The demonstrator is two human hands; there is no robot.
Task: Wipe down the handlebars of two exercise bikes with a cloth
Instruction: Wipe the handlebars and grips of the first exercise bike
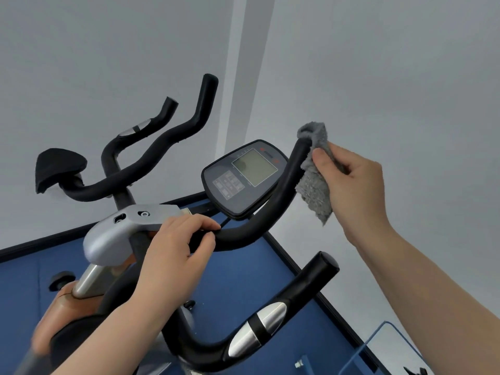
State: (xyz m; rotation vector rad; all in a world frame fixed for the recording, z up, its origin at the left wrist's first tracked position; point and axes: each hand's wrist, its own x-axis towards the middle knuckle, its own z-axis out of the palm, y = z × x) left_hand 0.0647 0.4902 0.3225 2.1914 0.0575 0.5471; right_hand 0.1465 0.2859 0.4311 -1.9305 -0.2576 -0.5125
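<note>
The near exercise bike's handlebar (259, 220) curves across the middle, its console (244, 175) at its centre, with a second bike's handlebars (151, 158) toward ten o'clock. The left hand (176, 250) curls around the bar's middle. The right hand (349, 185) pinches a grey cloth (313, 185) draped over the bar's tip at two o'clock.

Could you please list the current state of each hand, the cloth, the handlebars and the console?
Right hand: pinches the cloth at the bar tip.
Fluffy grey cloth: draped over the near bike's upright black handlebar end, hanging down.
Left hand: its grip curls round the near bike's black curved crossbar.
Grey display console: screen blank.
Far bike's black foam handlebars: untouched.
</note>
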